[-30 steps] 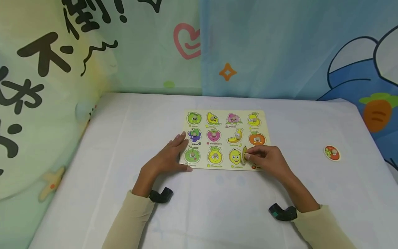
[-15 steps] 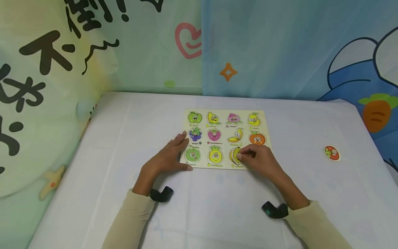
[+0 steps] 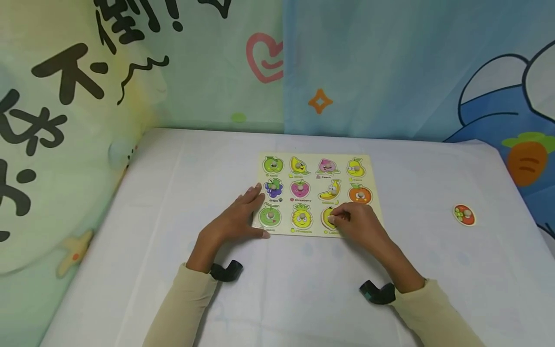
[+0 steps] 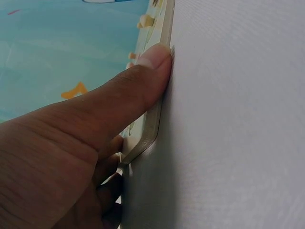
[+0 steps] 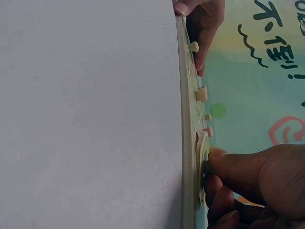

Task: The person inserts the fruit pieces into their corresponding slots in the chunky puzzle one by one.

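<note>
A cream wooden fruit puzzle board (image 3: 317,212) lies on the white-covered table, several knobbed fruit pieces set in it. My right hand (image 3: 362,224) pinches a yellow lemon puzzle piece (image 3: 326,220) by its knob over the lemon spot in the front row. In the right wrist view that lemon piece (image 5: 201,162) stands slightly tilted against the board face, thumb and fingertips at its knob. My left hand (image 3: 236,217) rests at the board's front left corner, fingers along the left side. Its thumb (image 4: 155,57) presses the front edge. The board's front right corner is hidden by my right hand.
A round red piece with a tomato-like picture (image 3: 464,215) lies apart on the table to the right. Black cameras (image 3: 227,271) sit at both wrists. A printed cloth backdrop (image 3: 368,62) stands behind and to the left of the table (image 3: 282,299).
My right hand has moved left with the lemon piece, from beside the lemon spot to over it. The piece has tipped from on edge to flatter. The left hand stays put.
</note>
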### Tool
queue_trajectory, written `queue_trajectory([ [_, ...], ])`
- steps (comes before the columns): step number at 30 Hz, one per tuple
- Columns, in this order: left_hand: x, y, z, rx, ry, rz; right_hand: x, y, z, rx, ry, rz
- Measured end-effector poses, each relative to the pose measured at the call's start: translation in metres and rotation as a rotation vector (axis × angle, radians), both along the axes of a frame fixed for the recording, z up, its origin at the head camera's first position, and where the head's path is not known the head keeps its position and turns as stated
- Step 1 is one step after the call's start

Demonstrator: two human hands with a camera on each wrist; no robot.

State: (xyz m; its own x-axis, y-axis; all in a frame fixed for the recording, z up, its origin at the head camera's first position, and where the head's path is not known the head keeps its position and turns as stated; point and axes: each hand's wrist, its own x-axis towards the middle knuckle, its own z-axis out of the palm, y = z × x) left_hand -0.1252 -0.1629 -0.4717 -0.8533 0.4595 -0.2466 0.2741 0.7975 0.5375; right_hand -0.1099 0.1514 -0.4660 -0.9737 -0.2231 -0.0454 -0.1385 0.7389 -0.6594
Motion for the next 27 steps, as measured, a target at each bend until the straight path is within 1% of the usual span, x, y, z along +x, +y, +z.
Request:
queue_trajectory([
  [13, -0.0003, 0.0034, 0.0006, 0.007, 0.017, -0.011, -0.0002, -0.0076, 0.0086, 0.115, -0.003, -0.021],
  [16, 0.0004, 0.0037, 0.0004, 0.007, 0.016, -0.011, -0.0001, -0.0081, 0.0082, 0.115, 0.002, -0.028],
  [22, 0.0022, 0.0016, 0.0000, -0.009, 0.009, -0.010, -0.0001, -0.0067, 0.0029, 0.086, 0.009, -0.010],
  [27, 0.0018, 0.0005, 0.0000, -0.004, 0.017, -0.012, -0.0008, -0.0063, 0.0011, 0.078, 0.023, -0.003],
])
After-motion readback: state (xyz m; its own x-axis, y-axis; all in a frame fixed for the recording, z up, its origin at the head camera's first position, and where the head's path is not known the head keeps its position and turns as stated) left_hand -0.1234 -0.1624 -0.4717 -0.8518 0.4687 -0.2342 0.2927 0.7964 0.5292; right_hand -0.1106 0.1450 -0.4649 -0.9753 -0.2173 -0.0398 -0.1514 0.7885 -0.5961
